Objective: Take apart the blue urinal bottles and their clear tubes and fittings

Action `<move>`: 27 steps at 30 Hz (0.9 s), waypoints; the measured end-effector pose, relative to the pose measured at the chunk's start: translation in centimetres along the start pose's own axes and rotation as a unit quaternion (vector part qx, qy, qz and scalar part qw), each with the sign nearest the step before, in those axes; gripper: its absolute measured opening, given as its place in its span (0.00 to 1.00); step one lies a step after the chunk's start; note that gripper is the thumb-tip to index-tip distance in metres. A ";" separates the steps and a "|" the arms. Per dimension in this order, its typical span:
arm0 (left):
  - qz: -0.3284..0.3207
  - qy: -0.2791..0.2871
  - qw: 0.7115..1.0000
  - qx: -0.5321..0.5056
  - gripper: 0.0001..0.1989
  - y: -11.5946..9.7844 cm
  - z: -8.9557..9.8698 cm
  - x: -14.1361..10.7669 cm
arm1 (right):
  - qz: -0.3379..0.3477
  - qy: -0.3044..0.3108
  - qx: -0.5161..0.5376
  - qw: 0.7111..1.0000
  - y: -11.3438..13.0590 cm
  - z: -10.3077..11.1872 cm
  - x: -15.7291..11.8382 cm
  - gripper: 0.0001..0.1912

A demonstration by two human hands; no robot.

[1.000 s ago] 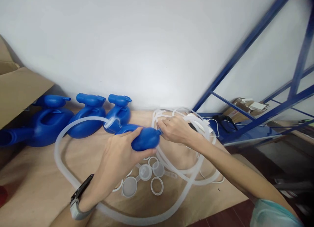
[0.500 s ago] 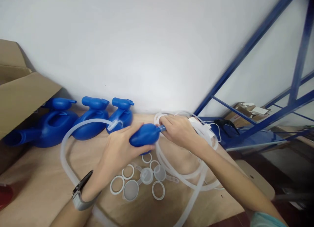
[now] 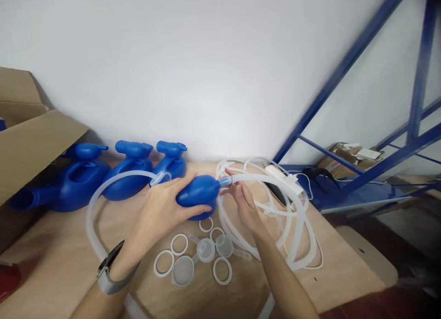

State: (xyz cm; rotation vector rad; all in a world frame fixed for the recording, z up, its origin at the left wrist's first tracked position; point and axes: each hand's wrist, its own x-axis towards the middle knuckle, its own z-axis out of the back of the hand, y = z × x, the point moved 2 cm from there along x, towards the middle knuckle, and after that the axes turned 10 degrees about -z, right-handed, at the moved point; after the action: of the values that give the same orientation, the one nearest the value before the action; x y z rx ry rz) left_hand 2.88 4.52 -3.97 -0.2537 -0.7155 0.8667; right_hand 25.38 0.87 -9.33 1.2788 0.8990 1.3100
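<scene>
My left hand (image 3: 164, 205) is wrapped round the rounded top of a blue plastic bottle (image 3: 198, 195), which has a narrow nozzle pointing right. A translucent hose (image 3: 258, 177) sits over that nozzle. At the joint, my right hand (image 3: 245, 202) grips the hose end from below, its fingers partly hidden behind the hose. In front of the bottle lie several white rings (image 3: 222, 270) and translucent caps with straps (image 3: 183, 270). Another hose (image 3: 91, 218) arches on the left, ending in a clear cap by a standing blue bottle (image 3: 172, 160).
Two more blue bottles (image 3: 129, 179) stand along the wall, beside an open cardboard box (image 3: 44, 139) at left. Coiled hoses, a white power strip (image 3: 275, 174) and a dark phone (image 3: 278, 194) lie right. Blue metal framing (image 3: 330, 89) rises beyond the table edge.
My right hand has shifted from above the nozzle to beneath the joint, and the hose now shows running right from the nozzle. My left hand keeps its hold on the bottle.
</scene>
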 end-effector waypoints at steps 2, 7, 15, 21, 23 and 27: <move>0.003 0.001 1.000 -0.002 0.42 0.0 0.2 -0.1 | 0.029 -0.024 -0.031 0.999 0.4 0.0 0.8 0.30; 0.003 -0.012 1.000 0.002 0.45 0.7 0.6 -0.2 | 0.077 -0.008 -0.100 0.992 0.9 -0.3 1.5 0.26; 0.001 -0.005 0.999 0.042 0.46 1.5 0.4 -0.2 | 0.041 0.056 -0.032 0.997 0.6 -1.2 2.9 0.27; -0.017 -0.014 0.999 0.039 0.45 1.5 0.3 0.0 | 0.016 0.100 -0.002 0.995 0.4 -0.5 3.6 0.29; -0.023 -0.014 0.999 0.045 0.44 1.4 0.3 -0.1 | 0.019 0.096 -0.019 0.995 0.5 -0.3 3.7 0.29; -0.039 -0.023 0.996 0.075 0.44 1.2 0.2 -0.2 | 0.050 0.056 -0.081 0.994 0.6 -0.3 3.4 0.23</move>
State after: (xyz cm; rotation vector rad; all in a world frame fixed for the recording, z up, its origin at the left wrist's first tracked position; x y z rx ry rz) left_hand 1.94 5.09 -4.45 -0.0714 -0.6957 0.8496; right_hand 25.39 4.13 -8.11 1.1466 0.7958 1.5145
